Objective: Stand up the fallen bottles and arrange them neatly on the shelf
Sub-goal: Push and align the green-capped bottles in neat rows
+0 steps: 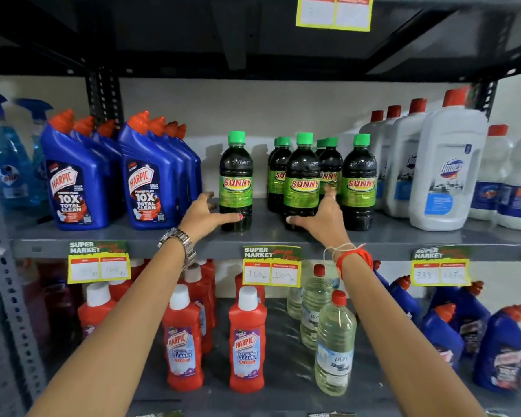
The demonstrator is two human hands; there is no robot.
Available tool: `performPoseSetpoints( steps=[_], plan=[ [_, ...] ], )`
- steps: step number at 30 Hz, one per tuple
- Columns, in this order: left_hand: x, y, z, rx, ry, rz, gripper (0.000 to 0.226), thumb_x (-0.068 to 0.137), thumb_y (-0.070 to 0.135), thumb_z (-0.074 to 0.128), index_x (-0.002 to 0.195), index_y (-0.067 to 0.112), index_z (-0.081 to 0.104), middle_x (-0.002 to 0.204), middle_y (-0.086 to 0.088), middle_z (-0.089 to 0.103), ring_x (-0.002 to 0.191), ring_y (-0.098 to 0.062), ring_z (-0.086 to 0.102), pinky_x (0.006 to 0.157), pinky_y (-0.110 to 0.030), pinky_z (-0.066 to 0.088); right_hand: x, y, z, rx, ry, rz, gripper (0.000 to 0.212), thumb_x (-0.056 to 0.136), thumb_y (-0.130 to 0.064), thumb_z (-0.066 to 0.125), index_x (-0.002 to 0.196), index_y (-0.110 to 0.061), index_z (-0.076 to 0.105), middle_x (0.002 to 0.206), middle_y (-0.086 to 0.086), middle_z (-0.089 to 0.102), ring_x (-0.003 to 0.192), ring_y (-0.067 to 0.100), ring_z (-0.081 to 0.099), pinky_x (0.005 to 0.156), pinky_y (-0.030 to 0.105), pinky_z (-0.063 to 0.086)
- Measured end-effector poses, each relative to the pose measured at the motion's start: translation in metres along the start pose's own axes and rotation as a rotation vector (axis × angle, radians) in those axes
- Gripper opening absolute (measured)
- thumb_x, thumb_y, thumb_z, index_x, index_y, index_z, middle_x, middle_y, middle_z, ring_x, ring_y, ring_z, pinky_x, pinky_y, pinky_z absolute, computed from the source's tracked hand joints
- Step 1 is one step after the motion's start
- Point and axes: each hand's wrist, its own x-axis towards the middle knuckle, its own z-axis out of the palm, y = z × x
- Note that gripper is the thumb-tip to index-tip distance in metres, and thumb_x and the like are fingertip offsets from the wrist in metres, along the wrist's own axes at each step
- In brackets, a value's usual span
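Note:
Several dark Sunny bottles with green caps and green labels stand upright on the grey middle shelf. One Sunny bottle stands alone, left of the group. My left hand is at its base with fingers spread, thumb lying across the bottle's front, fingers off to its left. My right hand is wrapped around the base of the front middle Sunny bottle, thumb in front, fingers reaching behind between it and the front right Sunny bottle. More Sunny bottles stand behind.
Blue Harpic bottles stand left of the Sunny bottles, white Domex bottles to the right. The shelf below holds red Harpic bottles, clear bottles and blue bottles. Price tags hang on the shelf edge. A dark shelf sits overhead.

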Motion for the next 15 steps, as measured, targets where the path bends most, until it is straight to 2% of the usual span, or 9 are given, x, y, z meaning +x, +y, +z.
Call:
performPoseSetpoints(
  steps=[3, 5, 9, 13, 15],
  plan=[
    [-0.001, -0.001, -0.004, -0.067, -0.04, 0.009, 0.07, 0.065, 0.015, 0.078, 0.127, 0.004, 0.05, 0.125, -0.013, 0.061, 0.105, -0.019, 0.058, 0.102, -0.036, 0.042, 0.005, 0.0, 0.004, 0.016, -0.103, 0.035, 0.085, 0.065, -0.019, 0.085, 0.131, -0.002, 0.035, 0.127, 0.016, 0.057, 0.121, 0.031, 0.053, 0.099, 0.031, 0.04],
    [-0.007, -0.019, 0.0, -0.05, -0.04, -0.012, 0.06, 0.065, 0.012, 0.078, 0.12, 0.003, 0.057, 0.116, -0.012, 0.065, 0.1, -0.019, 0.06, 0.101, -0.036, 0.044, -0.003, 0.009, 0.013, -0.005, -0.105, 0.052, 0.078, 0.063, -0.02, 0.086, 0.125, -0.004, 0.042, 0.123, 0.015, 0.06, 0.117, 0.03, 0.056, 0.097, 0.033, 0.043],
    [-0.007, -0.034, 0.002, -0.069, -0.044, -0.036, 0.059, 0.06, 0.018, 0.082, 0.115, 0.006, 0.062, 0.113, -0.01, 0.068, 0.104, -0.021, 0.063, 0.098, -0.035, 0.047, -0.012, 0.016, 0.019, -0.002, -0.096, 0.068, 0.086, 0.057, -0.025, 0.089, 0.128, -0.006, 0.043, 0.119, 0.012, 0.064, 0.113, 0.029, 0.059, 0.097, 0.039, 0.047],
    [-0.007, -0.036, 0.001, -0.14, -0.059, -0.057, 0.057, 0.063, 0.009, 0.079, 0.117, 0.003, 0.061, 0.1, -0.004, 0.068, 0.092, -0.012, 0.062, 0.082, -0.021, 0.046, -0.013, 0.013, 0.021, -0.039, -0.104, 0.051, 0.09, 0.059, -0.029, 0.088, 0.131, -0.005, 0.04, 0.121, 0.013, 0.062, 0.115, 0.031, 0.057, 0.099, 0.041, 0.046],
    [-0.006, -0.037, -0.002, -0.175, -0.061, -0.069, 0.058, 0.064, 0.006, 0.077, 0.119, 0.002, 0.059, 0.11, -0.009, 0.067, 0.096, -0.015, 0.061, 0.087, -0.023, 0.045, -0.012, 0.011, 0.023, -0.034, -0.116, 0.044, 0.086, 0.06, -0.028, 0.088, 0.128, -0.005, 0.041, 0.12, 0.014, 0.062, 0.114, 0.031, 0.058, 0.098, 0.041, 0.047]
  ],
)
